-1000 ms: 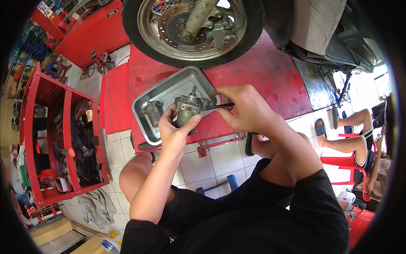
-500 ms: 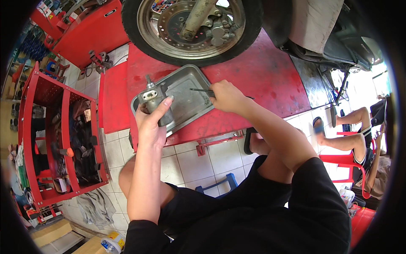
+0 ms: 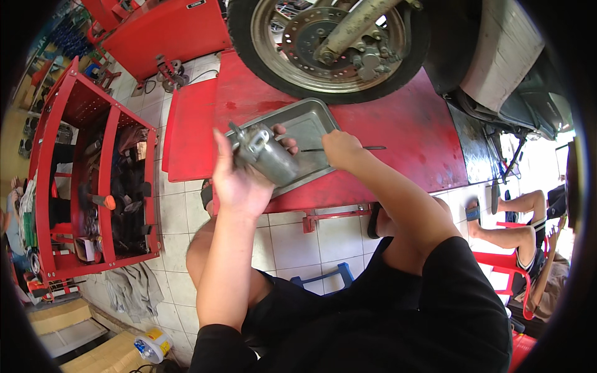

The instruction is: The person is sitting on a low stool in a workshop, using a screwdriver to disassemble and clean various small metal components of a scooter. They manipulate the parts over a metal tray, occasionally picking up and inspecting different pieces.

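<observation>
A grey metal cylinder with a thin shaft at one end, which looks like a starter motor (image 3: 273,160), lies tilted in my left hand (image 3: 238,191). The fingers wrap behind it while the thumb stands away from its side. Closed in a fist, my right hand (image 3: 342,150) grips a thin dark rod (image 3: 375,148) that sticks out on both sides; its exact kind cannot be made out. Both hands are over or beside a shallow metal tray (image 3: 316,129), with the motor covering part of it.
Beneath the tray is a red lift platform (image 3: 398,133), with a motorcycle front wheel (image 3: 329,87) at its far side. A red tool rack (image 3: 115,186) stands at left. A blue stool (image 3: 323,278) is below me. Another person's legs (image 3: 513,233) show at right.
The whole view has shifted somewhat to the right. My left hand has turned the motor over to a slant, and its thumb has lifted off it. My right fist still holds the rod.
</observation>
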`<state>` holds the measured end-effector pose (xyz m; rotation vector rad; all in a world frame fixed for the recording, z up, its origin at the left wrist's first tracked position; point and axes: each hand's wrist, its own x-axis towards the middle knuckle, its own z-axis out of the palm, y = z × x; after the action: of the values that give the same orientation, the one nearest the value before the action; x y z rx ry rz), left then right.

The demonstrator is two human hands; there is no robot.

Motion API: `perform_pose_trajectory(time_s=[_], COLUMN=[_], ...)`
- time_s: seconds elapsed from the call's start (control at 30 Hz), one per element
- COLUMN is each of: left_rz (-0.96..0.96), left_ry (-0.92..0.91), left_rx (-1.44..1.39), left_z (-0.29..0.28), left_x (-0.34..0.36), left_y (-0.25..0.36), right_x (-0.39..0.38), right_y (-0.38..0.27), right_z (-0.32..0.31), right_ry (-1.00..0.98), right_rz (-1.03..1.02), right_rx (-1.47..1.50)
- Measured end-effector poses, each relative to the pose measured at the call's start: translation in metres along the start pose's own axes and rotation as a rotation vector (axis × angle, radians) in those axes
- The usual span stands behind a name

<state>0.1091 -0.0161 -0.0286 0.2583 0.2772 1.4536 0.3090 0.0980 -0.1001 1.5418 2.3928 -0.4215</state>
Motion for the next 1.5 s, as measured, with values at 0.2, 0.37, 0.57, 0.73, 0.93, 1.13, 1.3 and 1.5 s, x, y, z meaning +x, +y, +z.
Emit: perform_pose_trajectory(time_s=[0.2,0.37,0.57,0.73,0.93,1.13,1.3,1.5], left_rz=[-0.194,-0.210,-0.223,-0.218,-0.233,-0.267,-0.270,-0.280], left_ry=[0.020,0.154,0.093,0.005,0.038,0.086,0.149,0.225], left_rx=[-0.071,0.035,0.056,0.129,0.178,0.144,0.195,0.232], left_z=[-0.003,0.000,-0.004,-0.004,-0.004,-0.007,-0.005,-0.001], left_x=[-0.008,-0.007,-0.001,0.001,0.001,0.005,0.009,0.010], left_y=[-0.013,-0.024,-0.029,-0.035,-0.045,-0.055,-0.064,-0.073], right_x=[0.002,-0.006,-0.021,-0.054,-0.091,-0.116,-0.134,-0.125], right_y=[0.003,0.001,0.022,0.037,0.040,0.031,0.008,-0.002], right_z=[0.001,-0.016,-0.036,-0.056,-0.078,-0.098,-0.090,-0.065], right_ry=[-0.080,-0.050,0.122,0.201,0.225,0.242,0.346,0.590], right_rz=[-0.058,-0.007,-0.053,-0.236,-0.339,-0.292,-0.409,-0.685], right_rx=[-0.060,-0.036,0.154,0.420,0.493,0.812,0.941,0.847])
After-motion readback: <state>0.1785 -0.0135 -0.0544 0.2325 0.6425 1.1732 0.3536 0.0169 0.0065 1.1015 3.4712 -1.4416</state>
